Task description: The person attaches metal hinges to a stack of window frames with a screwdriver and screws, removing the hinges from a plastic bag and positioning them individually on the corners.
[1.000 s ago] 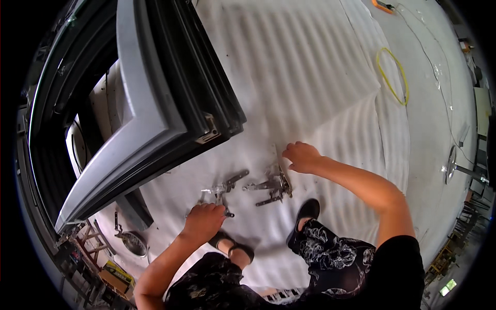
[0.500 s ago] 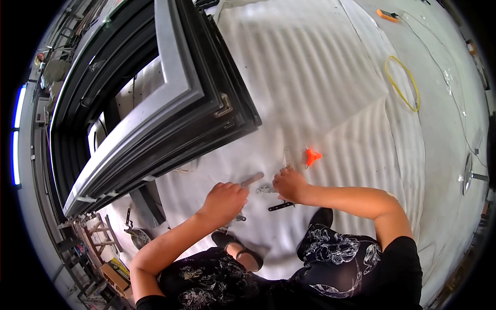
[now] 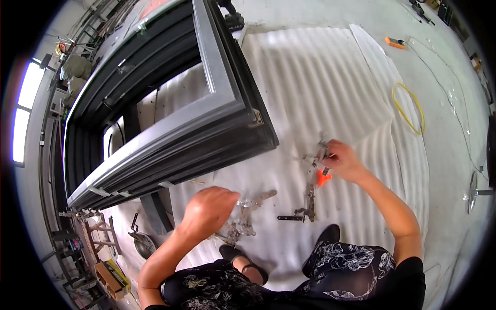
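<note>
My right hand (image 3: 342,161) is lifted over the mat, its fingers closed on a metal linkage like a window hinge (image 3: 316,156), blurred by motion. Below it lies another jointed metal linkage (image 3: 311,199) with a black perforated strip (image 3: 291,218) at its near end. An orange three-armed tool (image 3: 324,179) shows just under my right hand. My left hand (image 3: 209,207) is closed near the frame's lower edge; shiny metal or clear plastic touches its fingertips, and what it grips is hidden. Close by lie more metal linkages (image 3: 243,227), some shiny as if wrapped in clear plastic.
A large dark grey window frame (image 3: 222,111) stands at the left on a white foam mat (image 3: 315,67). To the right are a yellow loop (image 3: 408,111) and an orange device (image 3: 395,43). A black power tool (image 3: 233,19) sits beyond the frame; a cardboard box (image 3: 109,281) is lower left.
My right hand has moved away and to the right, lifting a metal linkage. My left hand has drawn slightly left. The view has shifted, and more linkages show on the mat.
</note>
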Action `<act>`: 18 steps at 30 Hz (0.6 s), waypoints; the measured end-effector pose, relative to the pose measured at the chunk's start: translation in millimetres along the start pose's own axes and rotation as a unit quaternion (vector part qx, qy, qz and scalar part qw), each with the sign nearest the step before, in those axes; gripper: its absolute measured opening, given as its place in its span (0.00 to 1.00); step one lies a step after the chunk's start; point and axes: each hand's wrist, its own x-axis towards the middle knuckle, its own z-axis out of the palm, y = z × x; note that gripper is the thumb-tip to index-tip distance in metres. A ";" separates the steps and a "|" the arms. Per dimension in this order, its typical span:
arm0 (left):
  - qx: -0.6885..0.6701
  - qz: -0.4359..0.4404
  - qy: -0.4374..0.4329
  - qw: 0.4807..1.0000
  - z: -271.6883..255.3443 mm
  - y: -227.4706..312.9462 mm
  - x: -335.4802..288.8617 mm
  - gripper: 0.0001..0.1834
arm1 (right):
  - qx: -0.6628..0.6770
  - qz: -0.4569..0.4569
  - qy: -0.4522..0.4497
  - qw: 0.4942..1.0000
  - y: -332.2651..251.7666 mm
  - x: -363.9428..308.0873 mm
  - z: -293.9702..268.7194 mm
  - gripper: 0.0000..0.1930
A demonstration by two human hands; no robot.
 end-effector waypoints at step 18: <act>0.253 -0.096 0.254 0.929 -59.9 -0.1 104.2 0.33 | -0.031 -0.283 0.221 0.933 -149.9 -31.7 5.1 0.09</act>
